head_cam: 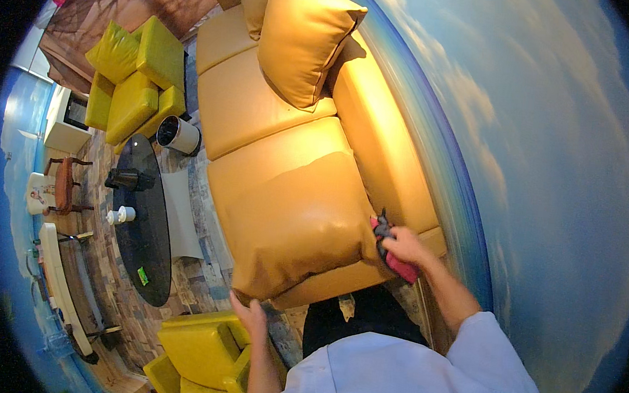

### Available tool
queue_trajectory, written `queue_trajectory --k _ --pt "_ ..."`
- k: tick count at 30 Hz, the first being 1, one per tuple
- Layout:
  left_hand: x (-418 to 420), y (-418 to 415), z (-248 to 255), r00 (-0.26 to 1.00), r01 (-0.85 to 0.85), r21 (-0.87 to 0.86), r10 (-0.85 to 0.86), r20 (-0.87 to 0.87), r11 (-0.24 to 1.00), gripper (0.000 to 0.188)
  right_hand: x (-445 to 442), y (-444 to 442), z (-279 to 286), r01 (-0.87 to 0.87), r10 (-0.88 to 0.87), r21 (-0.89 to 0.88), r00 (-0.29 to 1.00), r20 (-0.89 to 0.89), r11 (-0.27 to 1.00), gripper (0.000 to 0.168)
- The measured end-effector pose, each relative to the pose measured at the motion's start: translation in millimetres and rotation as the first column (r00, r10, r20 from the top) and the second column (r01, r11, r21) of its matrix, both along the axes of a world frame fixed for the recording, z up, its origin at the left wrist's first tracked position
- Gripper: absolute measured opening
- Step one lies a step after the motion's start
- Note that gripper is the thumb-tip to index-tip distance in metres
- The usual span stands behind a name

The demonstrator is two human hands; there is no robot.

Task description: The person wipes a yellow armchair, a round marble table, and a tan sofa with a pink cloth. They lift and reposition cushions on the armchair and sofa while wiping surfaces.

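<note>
A tan leather cushion (313, 218) lies at the near end of a tan leather sofa (249, 114). My left hand (251, 319) is at the cushion's near left corner, thumb and fingers apart along the edge; whether it grips the corner is not clear. By the cushion's right corner, beside the sofa backrest (395, 153), my right hand (407, 247) is closed around a bunched red-and-dark cloth (402, 265). Part of the cloth is hidden under the fingers.
Another tan cushion (304, 40) leans on the sofa's far part. A dark oval coffee table (147, 250) bears white cups (121, 215) and a green packet (143, 276). Nearby are a bin (180, 134) and yellow-green armchairs (133, 104). A sky-painted wall (561, 160) rises at right.
</note>
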State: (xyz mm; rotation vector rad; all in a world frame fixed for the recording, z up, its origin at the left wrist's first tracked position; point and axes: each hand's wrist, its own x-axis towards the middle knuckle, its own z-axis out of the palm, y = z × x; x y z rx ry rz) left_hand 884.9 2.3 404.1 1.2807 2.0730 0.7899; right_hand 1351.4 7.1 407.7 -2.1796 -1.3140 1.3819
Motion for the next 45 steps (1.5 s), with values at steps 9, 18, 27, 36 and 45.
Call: queue_trajectory --k 9,18,27,36,45 --pt "126.8 131.6 54.9 0.565 0.74 -0.006 -0.626 -0.537 0.672 0.064 -1.0 20.7 -15.9 0.143 -0.151 0.123 0.986 0.065 0.982 0.043" --pt "145.4 114.8 40.3 0.489 0.748 -0.18 -0.714 -0.501 0.639 0.064 -46.3 145.7 -120.3 0.361 -0.379 0.128 0.91 0.167 0.924 0.047" --pt "138.5 110.6 20.7 0.555 0.732 -0.133 -0.697 -0.455 0.669 0.066 -58.3 243.8 -114.3 0.199 -0.218 0.144 0.967 0.135 0.969 0.037" --pt "132.8 110.1 4.1 0.632 0.721 -0.065 -0.693 -0.347 0.69 0.06 -211.8 202.4 8.2 -0.66 0.6 0.43 0.747 0.287 0.616 0.033" --pt "127.7 116.1 9.8 0.706 0.689 0.082 -0.64 -0.302 0.721 0.053 -285.1 327.1 -93.2 -0.727 0.586 0.262 0.674 0.449 0.635 0.032"
